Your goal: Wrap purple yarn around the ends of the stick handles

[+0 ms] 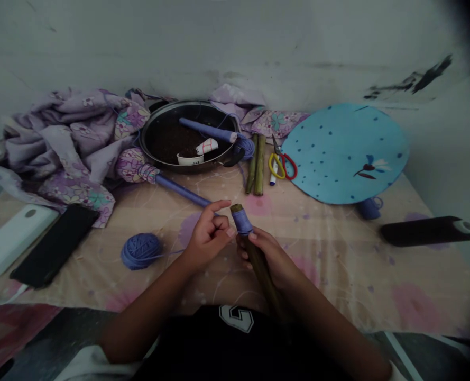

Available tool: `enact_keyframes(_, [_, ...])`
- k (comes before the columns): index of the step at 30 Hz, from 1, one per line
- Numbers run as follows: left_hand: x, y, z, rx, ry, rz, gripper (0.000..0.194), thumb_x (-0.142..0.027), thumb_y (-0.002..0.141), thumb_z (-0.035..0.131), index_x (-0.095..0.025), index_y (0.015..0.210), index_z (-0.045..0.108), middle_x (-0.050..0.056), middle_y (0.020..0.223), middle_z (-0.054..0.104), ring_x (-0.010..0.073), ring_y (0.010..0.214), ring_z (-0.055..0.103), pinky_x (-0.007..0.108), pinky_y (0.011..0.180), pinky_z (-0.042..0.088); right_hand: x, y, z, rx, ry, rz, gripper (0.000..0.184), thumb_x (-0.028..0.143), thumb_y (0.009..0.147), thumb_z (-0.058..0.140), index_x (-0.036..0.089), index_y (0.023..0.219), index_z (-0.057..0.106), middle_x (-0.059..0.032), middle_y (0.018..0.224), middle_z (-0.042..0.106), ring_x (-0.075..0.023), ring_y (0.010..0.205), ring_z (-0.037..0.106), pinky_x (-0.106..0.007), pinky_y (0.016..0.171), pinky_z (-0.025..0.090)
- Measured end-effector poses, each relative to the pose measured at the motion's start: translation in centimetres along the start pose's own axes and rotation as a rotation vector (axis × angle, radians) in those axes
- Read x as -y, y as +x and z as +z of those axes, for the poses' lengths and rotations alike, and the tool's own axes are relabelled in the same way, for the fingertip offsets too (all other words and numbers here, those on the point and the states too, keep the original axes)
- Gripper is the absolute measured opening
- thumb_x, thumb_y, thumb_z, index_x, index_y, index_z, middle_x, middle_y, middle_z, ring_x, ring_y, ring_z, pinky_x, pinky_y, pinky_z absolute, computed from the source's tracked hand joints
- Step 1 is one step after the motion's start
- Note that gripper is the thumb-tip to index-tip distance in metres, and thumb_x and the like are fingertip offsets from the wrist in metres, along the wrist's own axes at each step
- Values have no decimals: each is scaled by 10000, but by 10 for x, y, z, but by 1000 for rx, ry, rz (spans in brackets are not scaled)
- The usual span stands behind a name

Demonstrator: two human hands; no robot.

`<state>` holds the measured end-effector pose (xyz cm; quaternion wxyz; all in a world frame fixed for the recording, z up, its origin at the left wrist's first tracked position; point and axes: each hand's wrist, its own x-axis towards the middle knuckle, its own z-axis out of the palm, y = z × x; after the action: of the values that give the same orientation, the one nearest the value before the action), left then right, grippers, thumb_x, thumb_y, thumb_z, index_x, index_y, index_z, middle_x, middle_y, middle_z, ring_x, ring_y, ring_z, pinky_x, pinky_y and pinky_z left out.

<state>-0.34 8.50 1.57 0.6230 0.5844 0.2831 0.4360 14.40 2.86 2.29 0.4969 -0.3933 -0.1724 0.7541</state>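
Note:
My right hand (264,248) is wrapped around a greenish-brown bamboo stick (263,267), which tilts with its upper end away from me. Blue yarn (241,220) is wound round the stick just below its bare tip. Beside that end is my left hand (213,233), index finger raised and the other fingers curled, thumb close to the winding. A strand leads from the ball of blue yarn (140,251) on the table to my left hand, which appears to grip it; the strand between the fingers is hard to make out.
Behind lie a yarn-wrapped stick with a cloth head (183,190), a dark pan (167,161), bamboo pieces (259,166), scissors (284,165) and a blue oval sheet (338,159). Bunched floral cloth (72,137) and a black phone (56,246) are left; a dark bottle-like object (425,231) is right.

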Motion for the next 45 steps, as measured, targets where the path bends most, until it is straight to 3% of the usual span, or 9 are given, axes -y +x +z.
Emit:
enact_keyframes(6, [-1, -1, 2, 18, 25, -95, 415, -275, 834, 575, -234, 1206, 396, -115, 535, 276, 53, 443, 252, 179, 449, 206, -1, 0, -4, 7, 14, -60, 245, 335, 715, 697, 169, 827, 555, 14, 678, 542, -99, 537, 520, -183, 423, 401])
enact_keyframes(13, [1, -1, 6, 4, -61, -197, 671, -332, 804, 625, -213, 1357, 263, -115, 534, 395, 56, 445, 390, 176, 464, 307, 0, -1, -5, 27, 21, -132, 338, 343, 702, 721, 217, 929, 504, 28, 640, 604, -112, 517, 570, -177, 413, 446])
enact_keyframes(18, [0, -1, 9, 145, -181, -279, 443, -375, 809, 621, -152, 1160, 469, -30, 648, 568, 101, 537, 576, 216, 519, 449, 2, -3, -7, 71, -2, -79, 312, 396, 756, 676, 205, 921, 494, 5, 646, 649, -109, 476, 590, -175, 400, 452])
enact_keyframes(22, [0, -2, 13, 209, -370, -264, 386, -398, 849, 562, -153, 1130, 459, -28, 641, 571, 136, 520, 618, 275, 517, 516, 4, -2, -8, 101, -39, -43, 317, 452, 801, 618, 204, 952, 490, -3, 643, 655, -113, 448, 588, -188, 393, 455])
enact_keyframes(24, [0, -1, 13, 186, -358, -257, 369, -409, 848, 560, -157, 1099, 462, -35, 628, 566, 130, 500, 608, 270, 507, 509, 3, -1, -7, 90, -49, -53, 330, 462, 803, 612, 207, 973, 490, -7, 661, 651, -121, 480, 595, -197, 404, 463])
enact_keyframes(29, [-4, 3, 5, -1, -79, -228, 386, -427, 787, 631, -149, 1033, 527, -35, 642, 575, 77, 535, 530, 193, 518, 404, -3, 0, -5, 80, -25, -204, 392, 394, 677, 759, 228, 939, 521, 32, 697, 573, -99, 544, 535, -174, 411, 448])
enact_keyframes(35, [-5, 4, 7, 56, -48, -182, 409, -504, 784, 596, -144, 975, 552, 13, 703, 608, 124, 635, 578, 232, 590, 449, -4, -1, -8, 119, -26, -161, 293, 405, 734, 711, 209, 878, 549, 15, 662, 577, -104, 528, 531, -170, 384, 447])
enact_keyframes(40, [-5, 3, 8, 84, -73, -177, 415, -542, 768, 594, -148, 881, 527, -3, 655, 587, 101, 551, 568, 212, 529, 448, -5, -2, -8, 122, 10, -123, 271, 402, 752, 700, 177, 865, 602, -13, 717, 626, -108, 566, 592, -175, 414, 494])
enact_keyframes(45, [-9, 2, 6, 135, -151, -235, 457, -525, 758, 618, -140, 985, 524, -17, 609, 581, 95, 487, 565, 199, 470, 440, -4, -2, -7, 142, 22, -53, 306, 440, 759, 689, 150, 829, 621, -40, 734, 673, -102, 546, 625, -173, 437, 510])
